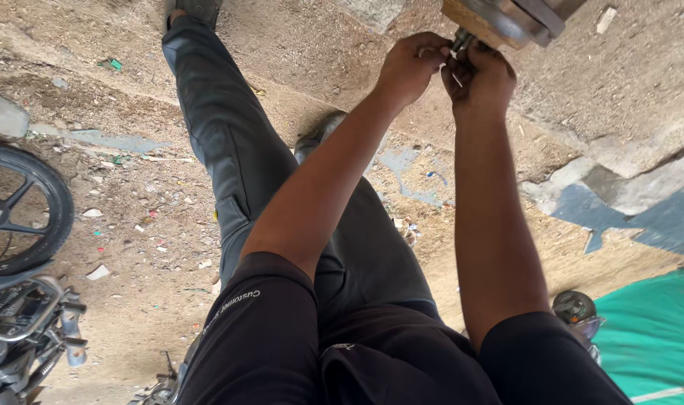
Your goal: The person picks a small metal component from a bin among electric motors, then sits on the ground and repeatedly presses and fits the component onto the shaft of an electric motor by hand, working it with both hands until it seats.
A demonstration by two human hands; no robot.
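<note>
Both of my arms reach forward to the top of the head view. My left hand [411, 66] is closed around a small metal part [457, 43] that sticks out under a round metal piece on a wooden block [499, 19]. My right hand [481, 79] grips the same small part from the other side, and a thin metal pin shows between the fingers. The two hands touch each other. Most of the small part is hidden by my fingers. My legs in grey trousers stretch out below the arms.
A motorcycle wheel [16, 206] and engine parts [27, 330] stand at the left edge. Sandy ground [132, 225] with scattered litter lies all around. A green tarpaulin [653, 330] covers the lower right corner, with a small round metal part [574, 306] beside it.
</note>
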